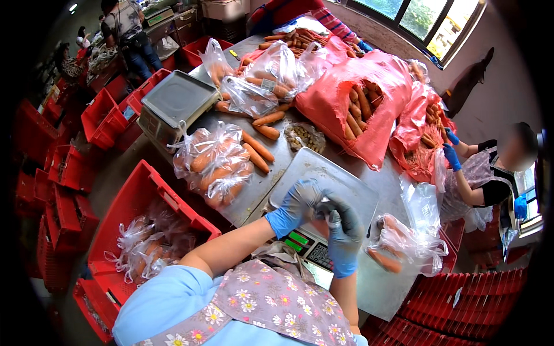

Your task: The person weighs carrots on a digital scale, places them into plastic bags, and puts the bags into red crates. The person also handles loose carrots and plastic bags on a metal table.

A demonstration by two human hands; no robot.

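My left hand (pixel 299 203) and my right hand (pixel 345 233), both in blue gloves with greyed fingers, meet above the near side of a weighing scale (pixel 340 180). The fingers of both are bent and drawn together. What they pinch between them, if anything, is too small and blurred to make out. Below the hands show the scale's green display (pixel 298 240) and its keypad (pixel 321 255). A clear bag of carrots (pixel 398 239) lies right of my right hand. Several filled carrot bags (pixel 213 161) and two loose carrots (pixel 258 151) lie beyond my left arm.
A red crate (pixel 164 193) with bagged carrots stands at my left. Another scale (pixel 180 98) is at the table's far left. Large pink sacks (pixel 352 98) of carrots fill the far side. A gloved co-worker (pixel 482 167) works at the right. Red crates (pixel 461 305) are stacked near right.
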